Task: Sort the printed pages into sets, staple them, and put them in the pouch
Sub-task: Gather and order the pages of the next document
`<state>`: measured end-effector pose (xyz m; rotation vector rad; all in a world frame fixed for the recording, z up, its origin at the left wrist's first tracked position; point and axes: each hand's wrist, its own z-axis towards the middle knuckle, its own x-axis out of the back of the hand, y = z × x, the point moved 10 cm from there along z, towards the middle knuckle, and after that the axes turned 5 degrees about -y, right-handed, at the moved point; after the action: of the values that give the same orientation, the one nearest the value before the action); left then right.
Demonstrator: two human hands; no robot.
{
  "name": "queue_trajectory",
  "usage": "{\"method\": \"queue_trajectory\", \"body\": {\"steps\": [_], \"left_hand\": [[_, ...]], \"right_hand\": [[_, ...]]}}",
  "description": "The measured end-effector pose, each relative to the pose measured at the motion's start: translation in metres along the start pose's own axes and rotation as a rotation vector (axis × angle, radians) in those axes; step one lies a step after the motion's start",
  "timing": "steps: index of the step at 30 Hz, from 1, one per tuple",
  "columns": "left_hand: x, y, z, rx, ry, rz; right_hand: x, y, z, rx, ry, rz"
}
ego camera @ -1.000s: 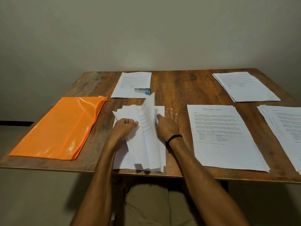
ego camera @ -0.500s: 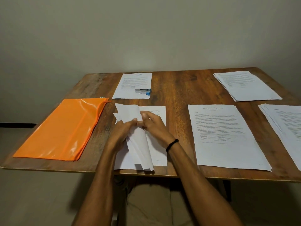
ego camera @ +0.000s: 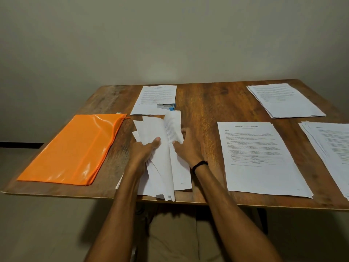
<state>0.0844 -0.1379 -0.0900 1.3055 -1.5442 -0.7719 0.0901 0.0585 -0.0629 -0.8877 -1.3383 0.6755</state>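
Observation:
A loose stack of printed pages (ego camera: 162, 173) lies at the table's near edge in front of me. My left hand (ego camera: 144, 151) grips several turned-over sheets, thumb on top. My right hand (ego camera: 186, 146) pinches the edge of one raised page (ego camera: 172, 127) that stands curled above the stack. An orange pouch (ego camera: 75, 148) lies flat at the left. A small grey and blue stapler (ego camera: 166, 106) rests on a sheet (ego camera: 153, 97) at the back.
Three more paper piles lie on the wooden table (ego camera: 204, 103): one in front right (ego camera: 260, 157), one at the back right (ego camera: 283, 99), one at the right edge (ego camera: 332, 148), partly cut off. A plain wall stands behind the table.
My right hand lifted another page off the stack and holds it raised, after laying the previous one over to the left. My left hand stayed on the turned sheets.

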Motion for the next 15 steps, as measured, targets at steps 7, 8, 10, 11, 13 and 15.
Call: {"method": "queue_trajectory", "body": {"steps": [7,8,10,11,13,15], "left_hand": [[-0.005,0.027,-0.02,-0.055,0.108,0.02],[-0.002,0.029,-0.021,-0.042,0.133,0.036],[0.0,0.027,-0.021,0.01,0.152,0.065],[-0.001,0.027,-0.021,0.022,0.152,0.079],[0.0,0.027,-0.02,-0.004,0.172,0.095],[0.002,0.034,-0.021,-0.091,0.23,0.127]], "right_hand": [[0.012,-0.018,-0.018,0.09,-0.037,0.204],[0.011,-0.015,-0.019,0.052,-0.059,0.207],[0.007,-0.007,-0.019,-0.022,-0.099,0.245],[0.008,-0.004,-0.019,-0.058,-0.105,0.261],[0.01,-0.001,-0.019,-0.093,-0.105,0.289],[0.014,-0.004,-0.019,-0.054,-0.118,0.182]]}}
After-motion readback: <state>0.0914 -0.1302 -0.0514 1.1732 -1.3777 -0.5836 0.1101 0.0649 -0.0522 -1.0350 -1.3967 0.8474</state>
